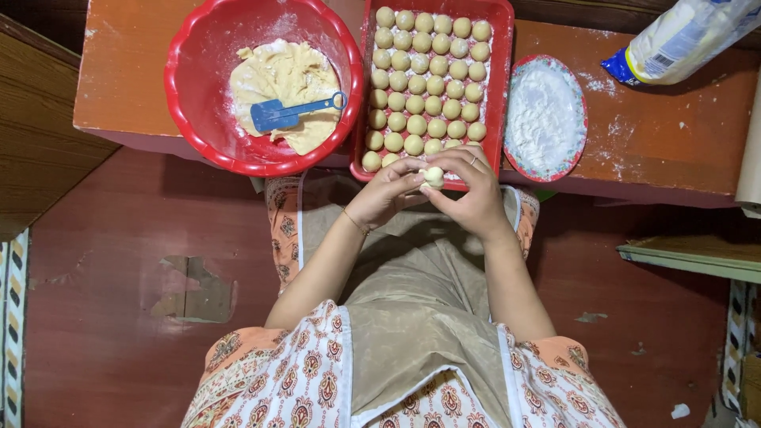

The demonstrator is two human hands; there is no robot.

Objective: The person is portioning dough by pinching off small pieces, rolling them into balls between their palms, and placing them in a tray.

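From the head view, an orange-brown low table [650,135] with traces of flour stands at the top, over a dark red floor [111,317] that has a worn patch. On the table there is a red bowl [190,87] with pale dough [285,71] and a blue spatula [289,113] lying on the dough. Just beside the bowl, to its right, is a red tray [501,79] filled with rows of small dough balls [428,75]. Next to the tray sits a patterned plate [579,119] covered with white flour, and a plastic flour bag [686,36] lies in the far right corner. The person sits in front, in a beige apron over floral cloth. Both hands meet at the near edge of the tray: the left hand [384,194] and the right hand [468,194] grasp one dough ball [433,176] between their fingertips. This ball is held just in front of the tray's near rim, above the lap.
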